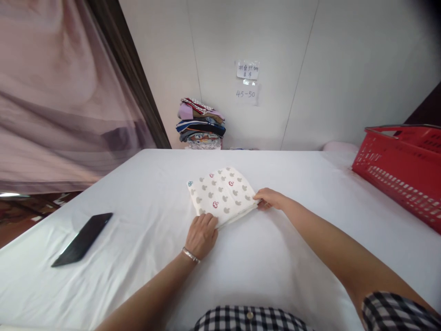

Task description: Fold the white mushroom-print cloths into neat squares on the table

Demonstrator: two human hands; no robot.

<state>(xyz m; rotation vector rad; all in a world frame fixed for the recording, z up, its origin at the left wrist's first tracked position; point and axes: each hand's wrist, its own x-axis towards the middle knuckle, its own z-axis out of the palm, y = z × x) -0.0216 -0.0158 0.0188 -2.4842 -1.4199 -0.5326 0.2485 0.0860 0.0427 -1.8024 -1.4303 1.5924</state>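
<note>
A folded white cloth [220, 191] with grey and red printed motifs lies slightly askew near the middle of the white-covered table [138, 193]. My left hand [202, 234], with a silver bracelet at the wrist, grips the near left corner, its fingers bent over the edge. At the near right corner, my right hand [270, 198] pinches the layered edge between thumb and fingers. The thumb of my left hand is partly hidden.
A dark flat tablet-like object [82, 240] lies on the left of the table. A red plastic basket [399, 170] stands at the right. Behind the far edge is a stack of folded fabrics [200, 124] against the wall, below taped paper notes [247, 70]. A pinkish curtain [51, 92] hangs at left.
</note>
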